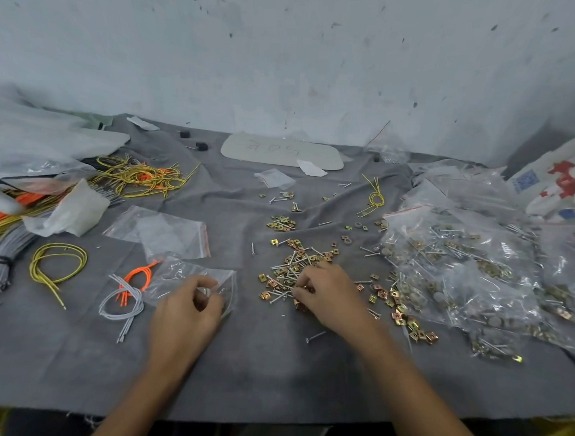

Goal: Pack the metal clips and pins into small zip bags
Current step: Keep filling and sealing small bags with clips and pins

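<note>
A loose heap of gold metal clips and silver pins (294,261) lies in the middle of the grey cloth. My right hand (328,295) rests on the near side of that heap, fingertips pinched among the pieces. My left hand (188,312) holds the near edge of a small clear zip bag (193,278) lying flat on the cloth, with a few pieces showing inside it. Two more empty zip bags (165,231) lie just beyond it. More clips (407,320) are scattered to the right of my right hand.
Filled zip bags (470,270) pile up at the right. Yellow, orange and grey cords (138,176) lie at the left, a yellow loop (57,262) and a grey-orange bundle (129,293) nearer. A grey card (283,151) sits by the wall. The table's front edge (269,417) is close.
</note>
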A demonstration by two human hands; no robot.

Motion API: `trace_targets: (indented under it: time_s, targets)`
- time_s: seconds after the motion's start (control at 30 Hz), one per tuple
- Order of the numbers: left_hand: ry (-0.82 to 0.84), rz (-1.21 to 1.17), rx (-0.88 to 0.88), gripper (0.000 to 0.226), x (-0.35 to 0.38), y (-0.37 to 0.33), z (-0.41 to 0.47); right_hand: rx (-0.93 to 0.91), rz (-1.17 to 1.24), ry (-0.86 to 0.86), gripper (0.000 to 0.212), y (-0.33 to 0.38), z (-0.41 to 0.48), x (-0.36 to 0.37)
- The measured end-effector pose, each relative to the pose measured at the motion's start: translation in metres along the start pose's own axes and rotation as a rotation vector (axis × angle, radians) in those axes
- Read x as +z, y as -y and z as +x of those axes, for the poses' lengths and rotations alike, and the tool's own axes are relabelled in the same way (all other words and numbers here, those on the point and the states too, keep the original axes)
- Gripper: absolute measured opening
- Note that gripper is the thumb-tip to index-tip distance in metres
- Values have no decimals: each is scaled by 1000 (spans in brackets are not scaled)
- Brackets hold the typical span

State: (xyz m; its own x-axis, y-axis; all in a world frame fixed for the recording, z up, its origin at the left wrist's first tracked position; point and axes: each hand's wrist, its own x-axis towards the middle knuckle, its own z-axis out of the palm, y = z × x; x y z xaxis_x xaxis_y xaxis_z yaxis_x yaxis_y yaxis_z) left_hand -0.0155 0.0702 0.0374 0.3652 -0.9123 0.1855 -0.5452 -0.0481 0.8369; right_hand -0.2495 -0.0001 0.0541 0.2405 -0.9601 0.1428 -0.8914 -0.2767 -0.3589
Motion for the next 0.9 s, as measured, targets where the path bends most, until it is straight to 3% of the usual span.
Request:
trace_targets:
  time_s: [0.13, 0.27, 0.5, 0.9]
  targets:
    - [-2, -7, -10, 19, -1, -1, -1, -27, 25, -58, 7, 6, -5, 6]
    - [-2, 3, -21, 21, -1, 1, 1, -52, 396, -199, 7, 44, -15, 20]
    - [-6, -11, -24, 27, -1, -4, -1, 29, 731, -207, 5, 104, -26, 64]
    - [2, 11, 60, 27, 1, 5, 0, -2, 635, -193, 15, 107, -31, 71]
